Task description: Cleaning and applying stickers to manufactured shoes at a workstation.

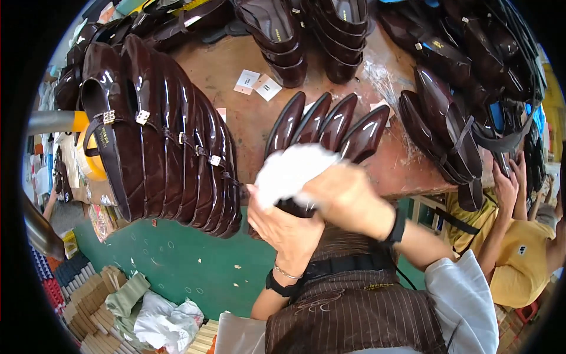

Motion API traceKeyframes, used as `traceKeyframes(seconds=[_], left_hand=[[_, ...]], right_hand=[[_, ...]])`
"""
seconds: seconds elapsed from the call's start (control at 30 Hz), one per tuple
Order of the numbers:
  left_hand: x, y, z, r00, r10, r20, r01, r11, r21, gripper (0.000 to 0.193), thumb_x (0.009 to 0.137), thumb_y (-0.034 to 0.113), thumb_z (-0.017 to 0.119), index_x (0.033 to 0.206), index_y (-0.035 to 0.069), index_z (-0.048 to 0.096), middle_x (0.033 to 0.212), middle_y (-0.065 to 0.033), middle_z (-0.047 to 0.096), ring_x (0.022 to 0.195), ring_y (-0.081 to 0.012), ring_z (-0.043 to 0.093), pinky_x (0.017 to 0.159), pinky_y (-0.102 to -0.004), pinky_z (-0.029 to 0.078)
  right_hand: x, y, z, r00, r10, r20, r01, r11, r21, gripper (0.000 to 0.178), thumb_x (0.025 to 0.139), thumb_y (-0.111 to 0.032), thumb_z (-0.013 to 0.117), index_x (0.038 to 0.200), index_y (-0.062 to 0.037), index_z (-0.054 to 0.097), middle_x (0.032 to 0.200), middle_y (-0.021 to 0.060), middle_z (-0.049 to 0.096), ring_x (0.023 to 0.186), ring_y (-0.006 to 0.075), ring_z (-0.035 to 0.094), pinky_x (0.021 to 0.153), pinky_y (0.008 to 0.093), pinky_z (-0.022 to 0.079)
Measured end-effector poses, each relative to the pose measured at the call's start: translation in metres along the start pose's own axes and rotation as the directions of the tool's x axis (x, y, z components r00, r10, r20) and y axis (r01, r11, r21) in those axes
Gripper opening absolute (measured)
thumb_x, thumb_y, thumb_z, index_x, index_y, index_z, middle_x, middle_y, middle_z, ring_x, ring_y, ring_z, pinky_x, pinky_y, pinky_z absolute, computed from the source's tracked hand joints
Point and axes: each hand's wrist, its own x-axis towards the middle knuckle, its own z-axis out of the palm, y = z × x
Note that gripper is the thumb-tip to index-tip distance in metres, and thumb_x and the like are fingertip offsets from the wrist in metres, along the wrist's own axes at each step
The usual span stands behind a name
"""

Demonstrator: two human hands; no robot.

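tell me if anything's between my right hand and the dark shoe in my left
Yes: a white cloth lies between the right hand and the dark glossy shoe in the left hand, hiding much of that shoe. Motion blur hides the exact contact; nothing else visible is between them.

One left hand (288,231), one right hand (351,194), one white wad (295,171), two black wristbands (398,226), one bracelet (286,272), one apron (354,315); on one tabletop (407,177), four fanned shoe toes (337,123), two far-middle shoe stacks (285,60), two adjoining cards (267,88).

Smooth glossy brown shoes (366,133), matt white cloth (293,172), scuffed tabletop (243,121), paper tags (267,87)
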Motion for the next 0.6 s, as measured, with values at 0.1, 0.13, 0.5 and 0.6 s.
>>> traceKeyframes(seconds=[0.1,0.13,0.5,0.6], left_hand=[[0.01,0.008,-0.004,0.985,-0.147,0.093,0.154,0.985,-0.078,0.12,0.052,0.012,0.084,0.148,-0.007,0.014,0.128,-0.0253,0.046,0.113,-0.04,0.046,0.101,-0.0506,0.031],[0.009,0.008,-0.004,0.988,-0.135,0.079,0.141,0.986,-0.083,0.12,0.052,0.012,0.084,0.148,-0.007,0.014,0.128,-0.0253,0.046,0.113,-0.04,0.046,0.101,-0.0506,0.031],[0.025,0.015,-0.008,0.974,-0.172,0.148,0.174,0.985,-0.004,0.105,0.057,0.013,0.082,0.147,0.004,0.03,0.124,-0.0213,0.047,0.116,-0.0386,0.045,0.101,-0.0494,0.031],[0.028,0.009,-0.02,0.959,-0.214,0.184,0.228,0.972,-0.058,0.1,0.058,0.014,0.083,0.146,0.007,0.035,0.123,-0.0198,0.049,0.116,-0.0386,0.045,0.101,-0.049,0.032]], right_hand=[[-0.015,0.071,-0.03,0.911,0.355,-0.21,-0.386,0.913,-0.129,0.035,0.064,0.009,0.058,0.096,-0.0036,0.067,0.085,0.0176,0.066,0.081,0.0369,0.065,0.073,0.043,0.054],[-0.012,0.086,-0.037,0.862,0.406,-0.304,-0.468,0.868,-0.169,0.04,0.064,0.012,0.055,0.1,-0.0013,0.065,0.09,0.0198,0.066,0.083,0.0395,0.065,0.076,0.043,0.054],[-0.017,0.075,-0.039,0.907,0.308,-0.288,-0.369,0.909,-0.193,0.041,0.067,0.008,0.06,0.104,-0.007,0.068,0.107,0.0161,0.067,0.097,0.0315,0.067,0.085,0.0386,0.054],[-0.012,0.093,-0.068,0.771,0.568,-0.287,-0.613,0.785,-0.093,0.039,0.067,0.011,0.057,0.103,-0.0013,0.066,0.1,0.0194,0.068,0.095,0.0366,0.066,0.082,0.0377,0.053]])
